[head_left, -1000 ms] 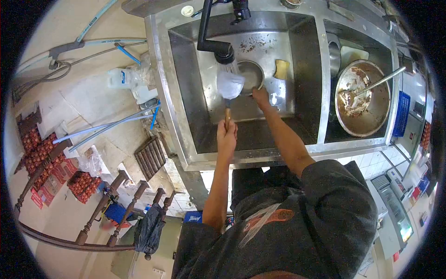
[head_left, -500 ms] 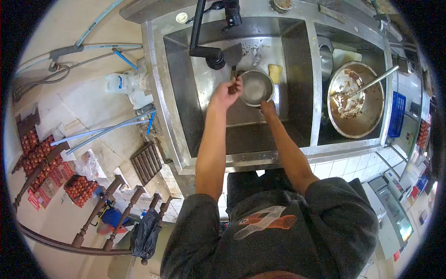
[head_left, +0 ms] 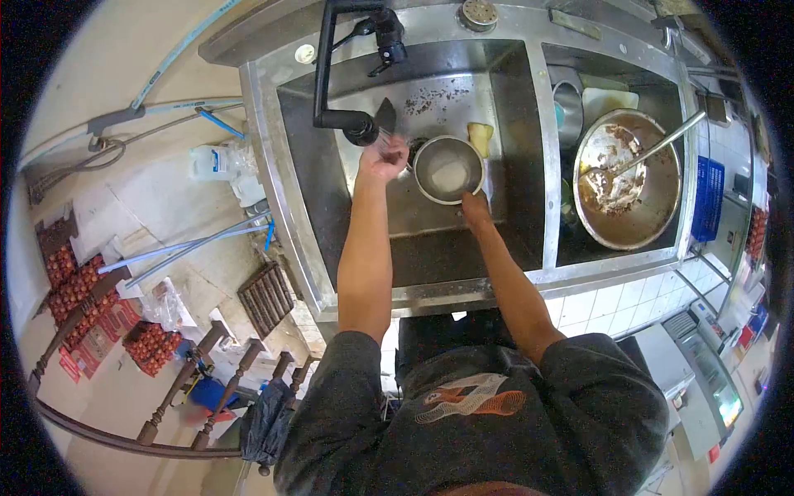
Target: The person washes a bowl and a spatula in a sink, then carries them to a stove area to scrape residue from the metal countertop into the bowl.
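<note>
Below the black faucet (head_left: 357,128), my left hand (head_left: 385,160) is closed around a flat-bladed spatula (head_left: 385,114), its dark blade pointing away from me. Water from the spout runs over this hand and the handle area. My right hand (head_left: 475,209) grips the near right rim of a round metal bowl (head_left: 426,183), which is over the sink floor with some cloudy liquid in it. Just beyond the bowl lies a yellow sponge (head_left: 480,139). Dark food bits (head_left: 436,101) are scattered across the far sink floor.
The right basin holds a large metal bowl (head_left: 589,211) smeared with brown and white residue, with a long-handled ladle or spoon (head_left: 662,142) in it. Another metal pot (head_left: 569,116) stands behind. A perforated drain strainer (head_left: 478,14) sits on the back ledge.
My left hand has come under the running water, and the spatula blade has turned to show a narrower side. The bowl tilts differently, and the view has shifted slightly.
</note>
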`<state>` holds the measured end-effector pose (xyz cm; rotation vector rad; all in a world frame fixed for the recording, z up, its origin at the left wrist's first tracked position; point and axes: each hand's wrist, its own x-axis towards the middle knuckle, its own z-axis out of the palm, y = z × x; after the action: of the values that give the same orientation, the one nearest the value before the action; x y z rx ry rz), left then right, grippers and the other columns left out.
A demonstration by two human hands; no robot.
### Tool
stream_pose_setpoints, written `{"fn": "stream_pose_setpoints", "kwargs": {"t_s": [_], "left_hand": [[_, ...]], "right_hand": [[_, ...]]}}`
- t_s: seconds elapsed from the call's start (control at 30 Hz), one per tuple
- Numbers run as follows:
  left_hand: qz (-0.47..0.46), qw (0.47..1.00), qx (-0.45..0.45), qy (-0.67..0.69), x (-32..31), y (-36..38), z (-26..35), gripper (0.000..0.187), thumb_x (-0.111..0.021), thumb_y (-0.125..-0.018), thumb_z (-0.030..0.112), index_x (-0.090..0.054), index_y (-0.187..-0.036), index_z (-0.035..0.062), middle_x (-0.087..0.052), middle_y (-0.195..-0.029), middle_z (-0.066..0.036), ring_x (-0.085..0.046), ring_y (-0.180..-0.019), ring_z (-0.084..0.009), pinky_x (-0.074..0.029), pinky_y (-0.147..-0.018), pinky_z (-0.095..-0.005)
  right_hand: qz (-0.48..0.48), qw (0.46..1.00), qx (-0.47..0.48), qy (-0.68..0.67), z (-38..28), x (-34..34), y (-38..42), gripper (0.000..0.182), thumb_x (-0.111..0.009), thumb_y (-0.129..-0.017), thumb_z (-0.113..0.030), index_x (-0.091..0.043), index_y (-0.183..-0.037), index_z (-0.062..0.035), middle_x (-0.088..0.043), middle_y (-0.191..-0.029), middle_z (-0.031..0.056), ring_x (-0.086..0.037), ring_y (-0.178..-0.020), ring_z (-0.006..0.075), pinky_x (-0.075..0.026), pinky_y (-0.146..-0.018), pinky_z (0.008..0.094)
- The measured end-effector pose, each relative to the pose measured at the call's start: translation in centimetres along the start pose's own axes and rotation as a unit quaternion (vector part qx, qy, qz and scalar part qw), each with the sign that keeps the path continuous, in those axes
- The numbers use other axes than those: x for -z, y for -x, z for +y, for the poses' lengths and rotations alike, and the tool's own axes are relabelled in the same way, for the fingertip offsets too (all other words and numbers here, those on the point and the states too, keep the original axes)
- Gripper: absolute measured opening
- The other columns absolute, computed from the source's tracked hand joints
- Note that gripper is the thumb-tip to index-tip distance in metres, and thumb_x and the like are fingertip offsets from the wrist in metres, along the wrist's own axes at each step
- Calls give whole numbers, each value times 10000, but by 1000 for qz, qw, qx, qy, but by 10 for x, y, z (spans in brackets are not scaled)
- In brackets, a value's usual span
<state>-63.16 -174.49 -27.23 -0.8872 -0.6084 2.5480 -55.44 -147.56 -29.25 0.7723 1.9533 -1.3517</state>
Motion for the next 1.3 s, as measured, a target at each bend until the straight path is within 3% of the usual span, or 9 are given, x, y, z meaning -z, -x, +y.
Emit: {"fn": "stream_pose_setpoints", "kwargs": {"t_s": [0.1,0.2,0.33,0.53,0.63,0.83,1.03,1.13,1.3], "left_hand": [[226,951,-174,-121,-75,10,-78,124,-477,-874,90,-466,-868,-33,-563,-847,-130,-499,-613,-172,-461,-564,-280],[232,962,-127,65,-83,-1,-71,132,-447,-873,80,-488,-863,-44,-555,-837,-131,-483,-598,-182,-469,-566,-295],[-47,994,34,92,-29,-7,-27,122,-458,-831,-9,-509,-936,-45,-565,-912,-153,-556,-730,-233,-524,-614,-314],[224,946,-233,-11,-95,7,-99,176,-449,-832,-23,-530,-988,-35,-585,-809,-77,-455,-488,-119,-402,-432,-228],[65,989,-69,117,-56,12,-64,120,-471,-822,8,-545,-910,-26,-514,-613,21,-373,-375,-68,-347,-377,-189],[125,986,-101,-49,-40,80,-104,145,-473,-880,131,-559,-952,39,-475,-568,45,-374,-413,-51,-328,-379,-196],[118,989,-80,29,6,122,-124,224,-466,-936,180,-557,-1095,51,-538,-737,-16,-378,-454,-47,-318,-407,-197],[115,986,-120,16,21,123,-132,224,-526,-911,209,-576,-1066,56,-551,-730,-6,-341,-421,-43,-298,-389,-189],[160,977,-135,31,26,112,-135,218,-620,-853,284,-616,-969,99,-559,-726,37,-294,-390,-45,-261,-370,-177]], "right_hand": [[35,985,154,74,47,-12,-49,400,-481,-798,-162,-518,-1159,4,-616,-859,114,-561,-660,187,-441,-564,351],[30,989,97,109,18,-9,-62,394,-502,-788,-168,-531,-1146,-7,-617,-855,114,-578,-664,187,-445,-557,343],[77,992,77,67,4,-10,-80,375,-522,-783,-169,-541,-1124,-13,-611,-846,113,-572,-656,176,-446,-558,330],[15,999,30,41,15,-35,-96,409,-523,-777,-141,-522,-1154,18,-623,-994,162,-616,-850,237,-480,-712,360],[-17,998,50,-22,-41,-39,-51,414,-513,-777,-130,-511,-1162,22,-626,-1016,162,-611,-930,259,-479,-785,386],[98,962,101,233,-104,-59,-28,385,-502,-797,-147,-509,-1166,-36,-623,-1019,196,-606,-910,359,-411,-877,483],[218,759,409,458,-136,-63,5,445,-530,-804,-158,-455,-1240,-114,-633,-942,149,-567,-968,298,-299,-886,574],[216,735,449,461,-116,-57,-20,479,-526,-806,-147,-432,-1276,-131,-625,-905,130,-523,-1030,293,-285,-870,565],[256,814,359,378,-123,-25,-1,524,-555,-788,-114,-425,-1296,-127,-605,-867,133,-533,-957,279,-305,-815,494]]}}
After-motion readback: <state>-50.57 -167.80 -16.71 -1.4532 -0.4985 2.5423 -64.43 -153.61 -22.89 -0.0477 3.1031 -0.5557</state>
